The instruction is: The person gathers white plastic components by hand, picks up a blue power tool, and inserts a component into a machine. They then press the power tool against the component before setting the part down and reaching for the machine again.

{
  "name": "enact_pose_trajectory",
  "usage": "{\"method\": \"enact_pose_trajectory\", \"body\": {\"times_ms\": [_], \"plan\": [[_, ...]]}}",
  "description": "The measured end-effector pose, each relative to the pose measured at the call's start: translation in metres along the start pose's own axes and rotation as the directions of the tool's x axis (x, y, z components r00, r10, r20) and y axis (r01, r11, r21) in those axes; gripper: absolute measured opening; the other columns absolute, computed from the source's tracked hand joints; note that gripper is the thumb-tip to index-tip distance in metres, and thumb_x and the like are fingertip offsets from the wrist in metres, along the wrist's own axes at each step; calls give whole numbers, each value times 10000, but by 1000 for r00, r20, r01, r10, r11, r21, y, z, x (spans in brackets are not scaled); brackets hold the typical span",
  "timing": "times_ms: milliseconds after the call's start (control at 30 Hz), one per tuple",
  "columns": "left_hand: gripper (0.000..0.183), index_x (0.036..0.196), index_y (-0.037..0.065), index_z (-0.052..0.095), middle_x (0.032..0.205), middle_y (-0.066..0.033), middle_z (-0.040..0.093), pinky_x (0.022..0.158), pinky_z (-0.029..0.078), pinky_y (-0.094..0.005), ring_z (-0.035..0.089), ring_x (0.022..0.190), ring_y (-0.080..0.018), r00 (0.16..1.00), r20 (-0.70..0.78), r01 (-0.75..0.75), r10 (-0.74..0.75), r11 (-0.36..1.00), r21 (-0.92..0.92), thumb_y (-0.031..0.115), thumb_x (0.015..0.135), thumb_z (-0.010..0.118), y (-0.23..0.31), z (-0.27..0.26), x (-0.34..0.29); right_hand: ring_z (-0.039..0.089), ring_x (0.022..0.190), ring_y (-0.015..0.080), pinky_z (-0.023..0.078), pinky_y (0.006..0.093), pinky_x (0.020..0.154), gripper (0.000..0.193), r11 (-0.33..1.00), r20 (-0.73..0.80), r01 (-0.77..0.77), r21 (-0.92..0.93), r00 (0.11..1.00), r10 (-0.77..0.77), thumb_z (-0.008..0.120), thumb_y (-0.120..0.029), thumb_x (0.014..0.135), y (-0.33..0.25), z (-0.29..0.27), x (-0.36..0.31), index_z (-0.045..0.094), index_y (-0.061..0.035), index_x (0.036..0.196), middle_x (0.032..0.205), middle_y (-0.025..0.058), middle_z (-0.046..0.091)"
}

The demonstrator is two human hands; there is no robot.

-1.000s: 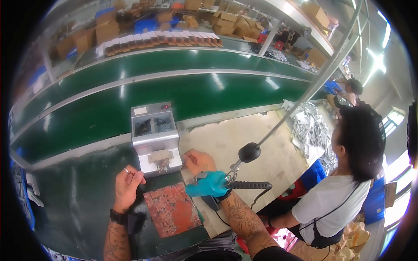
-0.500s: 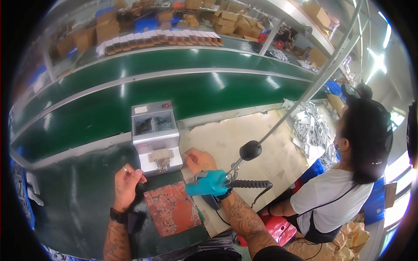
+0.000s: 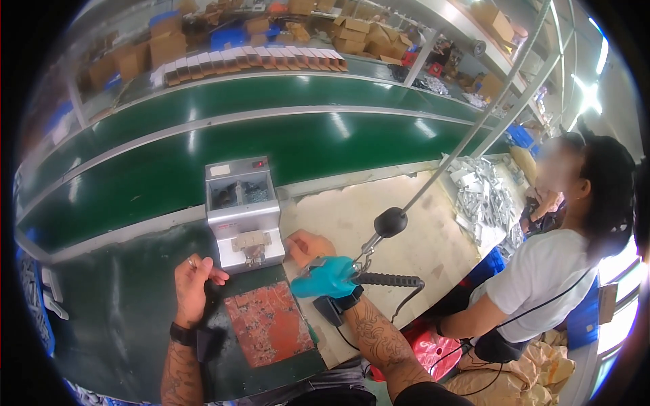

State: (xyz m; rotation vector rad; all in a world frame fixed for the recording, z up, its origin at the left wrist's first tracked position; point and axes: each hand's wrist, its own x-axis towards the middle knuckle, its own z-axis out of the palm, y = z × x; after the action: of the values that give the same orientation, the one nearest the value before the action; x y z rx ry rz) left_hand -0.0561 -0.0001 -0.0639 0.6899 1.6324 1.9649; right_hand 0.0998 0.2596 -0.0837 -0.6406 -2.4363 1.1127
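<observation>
My left hand [image 3: 192,287] rests on the dark green bench, left of a grey screw feeder [image 3: 244,227]. Its fingers bend loosely near the thumb, and nothing shows between them. My right hand [image 3: 309,247] lies against the feeder's right side with curled fingers; whatever they may hold is hidden. In front of my right wrist hangs a teal electric screwdriver [image 3: 323,277], on a hook and cable with a black ball [image 3: 391,222]. Small dark screws fill the feeder's top tray. Between my forearms lies a worn red mat [image 3: 269,325].
Brown board [image 3: 379,210] covers the bench on the right, with a heap of pale metal parts [image 3: 481,196] beyond. A green conveyor [image 3: 305,145] runs behind. A co-worker in a white shirt [image 3: 542,277] sits at right, near a red stool [image 3: 433,352].
My left hand has turned slightly, with a finger showing past the thumb. The screwdriver has swung a little up and right. The co-worker has moved right and turned the head.
</observation>
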Motion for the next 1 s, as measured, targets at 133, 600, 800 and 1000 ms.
{"method": "enact_pose_trajectory", "body": {"times_ms": [133,600,800,1000], "plan": [[339,802,65,522,792,-178,730,706,557,-309,684,709,-187,1000,3,2,-2,1000,-11,244,1074,616,1,1,-1,709,679,260,542,385,648,228,999,-23,-42,31,999,43,680,-300,983,3,3,-1,738,-84,1029,747,103,731],[437,776,24,576,707,-118,727,567,530,-270,667,578,-144,998,-70,21,-4,971,238,278,1127,517,-4,13,0,709,665,243,544,375,632,191,985,-83,105,136,992,-94,693,-258,971,17,7,-2,735,-77,1016,758,98,739],[441,773,33,572,706,-120,724,565,527,-269,666,579,-139,997,-75,23,-6,974,226,294,1125,524,-1,13,-1,716,664,248,548,378,633,172,993,-68,121,-1,990,-121,696,-238,967,33,13,3,734,-75,1008,762,101,744],[446,761,44,560,706,-123,723,563,527,-271,664,575,-142,997,-77,1,16,976,216,312,1116,540,-3,11,0,720,669,254,550,380,640,177,991,-82,123,-42,989,-127,692,-239,969,47,19,4,732,-71,1007,761,105,745]]}}
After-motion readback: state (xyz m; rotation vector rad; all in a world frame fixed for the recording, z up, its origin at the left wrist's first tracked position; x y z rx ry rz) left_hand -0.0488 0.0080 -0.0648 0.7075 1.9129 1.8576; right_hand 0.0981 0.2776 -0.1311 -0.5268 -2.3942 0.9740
